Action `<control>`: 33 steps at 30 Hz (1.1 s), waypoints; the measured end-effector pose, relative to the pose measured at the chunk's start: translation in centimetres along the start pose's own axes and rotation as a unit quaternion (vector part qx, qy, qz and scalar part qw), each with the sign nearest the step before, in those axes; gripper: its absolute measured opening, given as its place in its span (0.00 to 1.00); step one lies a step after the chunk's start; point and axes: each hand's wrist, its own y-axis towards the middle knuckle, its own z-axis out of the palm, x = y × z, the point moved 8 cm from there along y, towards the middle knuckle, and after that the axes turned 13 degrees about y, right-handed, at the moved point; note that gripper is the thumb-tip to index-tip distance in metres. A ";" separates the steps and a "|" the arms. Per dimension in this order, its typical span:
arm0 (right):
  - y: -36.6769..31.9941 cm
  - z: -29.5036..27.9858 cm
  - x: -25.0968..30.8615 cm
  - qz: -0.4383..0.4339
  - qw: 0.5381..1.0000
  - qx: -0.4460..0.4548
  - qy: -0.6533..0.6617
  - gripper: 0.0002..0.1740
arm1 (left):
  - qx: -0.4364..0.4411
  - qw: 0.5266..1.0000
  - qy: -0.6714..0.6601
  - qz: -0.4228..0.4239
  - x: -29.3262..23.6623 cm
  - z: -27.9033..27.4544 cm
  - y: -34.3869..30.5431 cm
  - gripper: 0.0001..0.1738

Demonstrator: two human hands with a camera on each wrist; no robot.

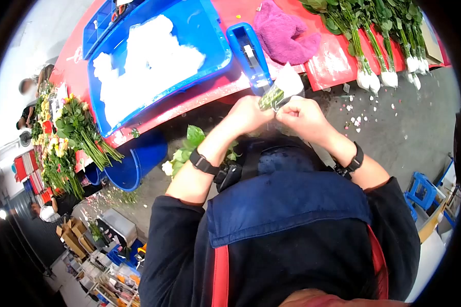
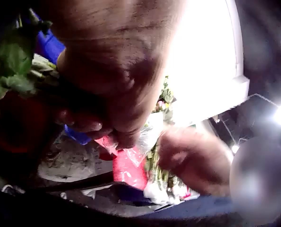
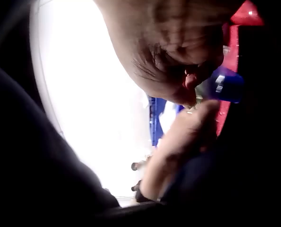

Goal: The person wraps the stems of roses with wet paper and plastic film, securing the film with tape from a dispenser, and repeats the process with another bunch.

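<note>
My left hand (image 1: 247, 116) grips a flower bunch by its green stems (image 1: 272, 97), below the white-wrapped stem ends (image 1: 289, 80). Those ends point up toward the table, with clear plastic around the stems. On the other side of the left wrist, the bunch's green leaves (image 1: 194, 135) and a pale bloom (image 1: 167, 168) hang out. My right hand (image 1: 306, 118) is right beside the left one, its thumb and fingers curled together, pinching the wrapping's lower edge. In the right wrist view, the right hand (image 3: 173, 52) hides most of the stems.
A blue tub (image 1: 223, 59) with white material, a blue tape dispenser (image 1: 241, 33) and a magenta cloth (image 1: 276, 33) lie on the red table (image 1: 66, 61). Wrapped bunches (image 1: 356, 43) line its right side. More flowers (image 1: 79, 120) and blue buckets (image 1: 123, 171) are at left.
</note>
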 end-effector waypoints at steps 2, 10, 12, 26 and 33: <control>0.2 -0.3 -3.9 0.052 0.987 -0.001 0.151 0.08 | 0.091 0.987 -0.124 -0.037 -2.1 -0.5 -1.6 0.20; 2.1 -2.4 -0.4 -0.152 0.973 -0.001 0.173 0.35 | 0.025 0.996 -0.090 -0.002 -3.5 0.2 -2.8 0.24; 2.5 -3.0 1.5 -0.209 0.977 -0.014 0.038 0.44 | 0.055 0.994 -0.084 0.031 -4.7 0.5 -3.8 0.19; 1.4 1.8 -2.9 0.057 0.869 0.069 0.486 0.22 | 0.193 0.943 -0.272 0.008 -4.1 0.5 -7.2 0.20; 1.6 1.7 2.0 -0.155 0.971 0.071 0.166 0.10 | 0.205 0.864 -0.457 0.050 -1.7 -0.8 -8.6 0.24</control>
